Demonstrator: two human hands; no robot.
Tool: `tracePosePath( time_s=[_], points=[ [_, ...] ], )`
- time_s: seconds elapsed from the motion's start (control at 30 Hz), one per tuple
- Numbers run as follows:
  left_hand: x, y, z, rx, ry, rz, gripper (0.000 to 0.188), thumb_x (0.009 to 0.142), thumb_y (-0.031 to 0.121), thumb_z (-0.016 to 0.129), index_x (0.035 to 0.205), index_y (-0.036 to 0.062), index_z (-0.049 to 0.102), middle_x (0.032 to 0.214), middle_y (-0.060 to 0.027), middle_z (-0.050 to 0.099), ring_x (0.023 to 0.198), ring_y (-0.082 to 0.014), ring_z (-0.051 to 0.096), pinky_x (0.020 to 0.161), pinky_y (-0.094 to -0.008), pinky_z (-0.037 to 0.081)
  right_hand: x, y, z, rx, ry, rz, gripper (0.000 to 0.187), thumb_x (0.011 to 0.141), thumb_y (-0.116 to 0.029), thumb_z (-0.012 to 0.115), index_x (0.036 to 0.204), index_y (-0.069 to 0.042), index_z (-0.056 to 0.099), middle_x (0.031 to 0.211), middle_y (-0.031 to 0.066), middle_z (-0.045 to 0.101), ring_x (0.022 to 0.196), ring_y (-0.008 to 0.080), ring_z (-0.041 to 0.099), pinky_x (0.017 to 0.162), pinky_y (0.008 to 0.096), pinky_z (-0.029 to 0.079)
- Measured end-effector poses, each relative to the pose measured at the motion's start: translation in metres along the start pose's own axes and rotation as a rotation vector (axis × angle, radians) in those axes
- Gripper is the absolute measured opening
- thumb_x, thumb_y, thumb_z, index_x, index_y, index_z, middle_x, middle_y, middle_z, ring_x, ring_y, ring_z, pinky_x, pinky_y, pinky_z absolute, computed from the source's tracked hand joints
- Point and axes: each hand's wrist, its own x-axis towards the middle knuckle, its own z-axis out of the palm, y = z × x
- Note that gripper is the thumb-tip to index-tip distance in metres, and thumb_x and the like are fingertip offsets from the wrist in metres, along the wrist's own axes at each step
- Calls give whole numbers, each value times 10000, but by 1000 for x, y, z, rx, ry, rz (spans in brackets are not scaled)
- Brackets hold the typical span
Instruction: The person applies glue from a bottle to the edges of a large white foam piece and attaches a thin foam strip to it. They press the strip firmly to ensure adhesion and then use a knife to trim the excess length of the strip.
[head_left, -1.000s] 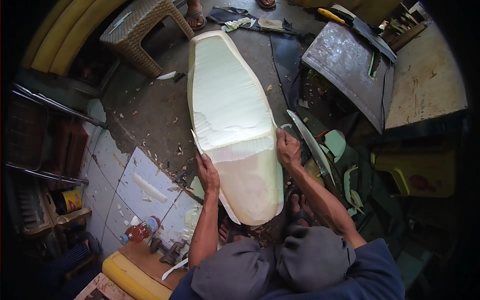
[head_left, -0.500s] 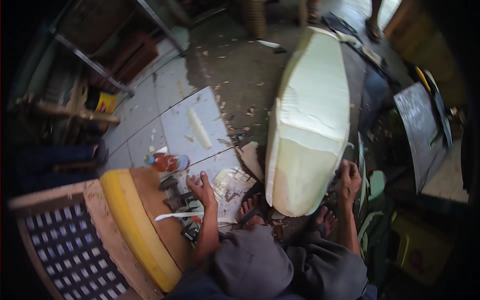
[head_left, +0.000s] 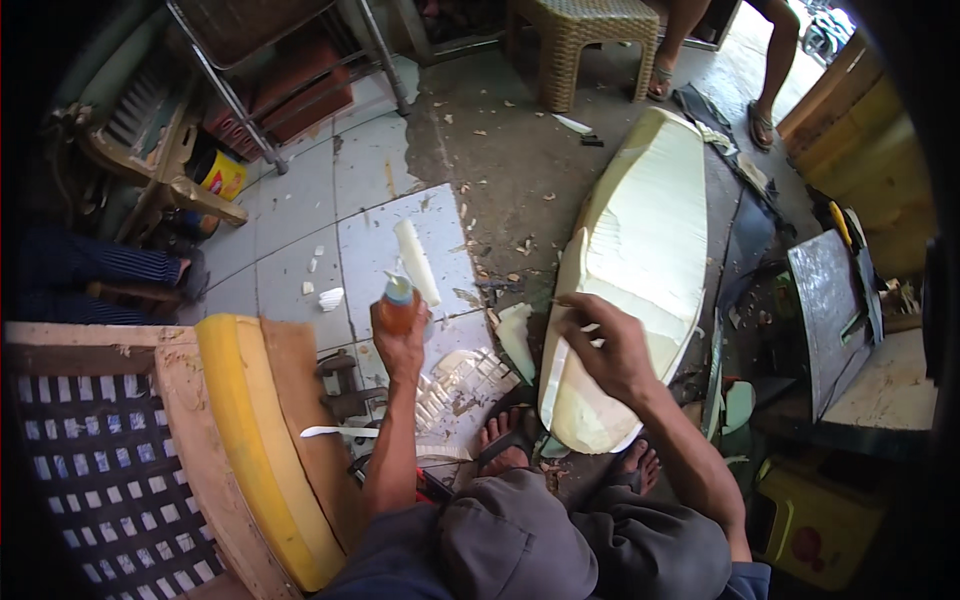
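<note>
My left hand (head_left: 400, 345) is closed around a small plastic bottle (head_left: 397, 300) of orange-brown liquid, holding it upright above the white tiles. Its pale top points up and away. Over the near part of a long, tapered, cream-coloured foam block (head_left: 635, 235) hovers my right hand (head_left: 610, 350). Its fingers are bent but apart, with nothing visible between them. The foam lies lengthwise on the floor in front of my feet. Whether my right hand touches it, I cannot tell.
Left of me stands a wooden frame with woven black strapping (head_left: 110, 470) and a yellow foam edge (head_left: 250, 450). Foam scraps (head_left: 415, 260) litter the floor. A woven stool (head_left: 585, 40) and another person's legs (head_left: 775, 60) are at the back; a grey sheet (head_left: 830, 310) leans at right.
The bottle, lying on the tiles before, is now gripped upright in my left hand. My right hand has moved leftward from beside the foam to above it. The view has shifted slightly.
</note>
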Motion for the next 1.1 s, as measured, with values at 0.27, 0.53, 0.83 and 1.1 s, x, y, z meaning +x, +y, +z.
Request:
tracePosePath(
  time_s=[0.27, 0.53, 0.83, 1.1],
  points=[
    [-66, 75, 54, -162, -286, 17, 454, 796, 94, 839, 1173, 52, 590, 1064, -110, 644, 999, -253, 645, 895, -378, 517, 0, -19, 31, -23, 61, -169, 456, 876, -26, 774, 1311, -61, 641, 1118, 134, 690, 944, 262, 741, 808, 348, 625],
    [-86, 76, 75, -92, -368, 56, 425, 798, 71, 826, 1147, 41, 586, 1029, -95, 648, 962, -226, 640, 869, -367, 516, -21, -10, 15, -14, 120, -145, 381, 909, -78, 747, 1281, -72, 665, 1120, 148, 700, 921, 310, 731, 762, 377, 604],
    [-94, 83, 85, -107, -331, 18, 383, 790, 134, 840, 1052, 44, 575, 949, -137, 639, 866, -323, 658, 778, -405, 518, -29, -10, 14, -44, 129, -159, 412, 909, 2, 711, 1311, -55, 638, 1189, 145, 692, 1041, 273, 735, 800, 349, 627],
    [-40, 54, 102, -371, -197, -209, 282, 962, 205, 756, 1153, 54, 614, 922, -24, 689, 750, -102, 642, 704, -272, 539, -65, 50, -53, 15, 271, 214, 412, 881, 69, 607, 1283, -21, 575, 1185, 123, 685, 1118, 218, 686, 911, 338, 580]
  ],
)
